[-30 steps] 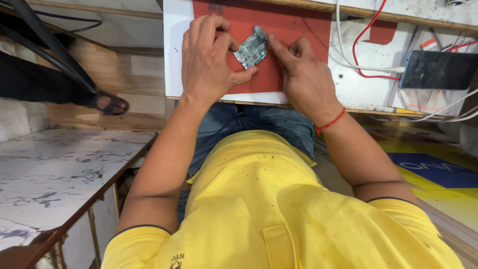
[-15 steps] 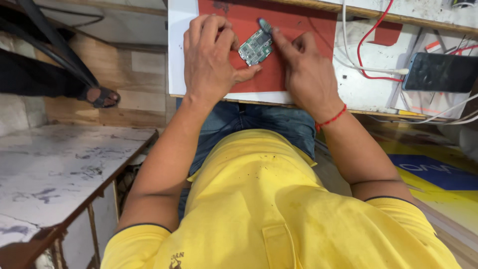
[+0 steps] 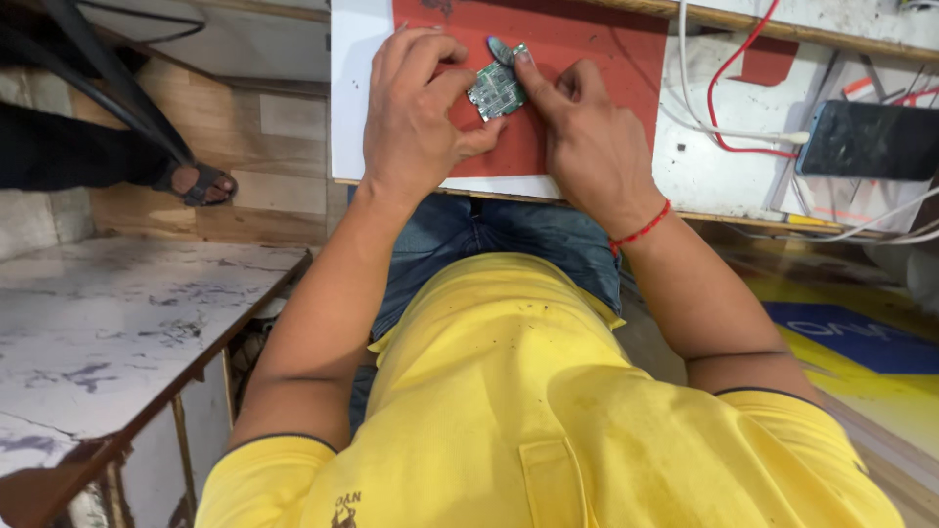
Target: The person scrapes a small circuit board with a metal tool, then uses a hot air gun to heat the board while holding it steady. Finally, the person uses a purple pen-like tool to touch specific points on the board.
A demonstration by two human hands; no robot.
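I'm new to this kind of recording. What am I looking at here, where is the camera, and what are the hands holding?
There is no machine here: the single view comes from a camera worn on a person's head, looking down past a yellow shirt. The left hand and right hand together hold a small green circuit board over a red mat lying on a white workbench. To the right lie a dark phone and red and white wires. At the left edge, another person's sandalled foot shows.
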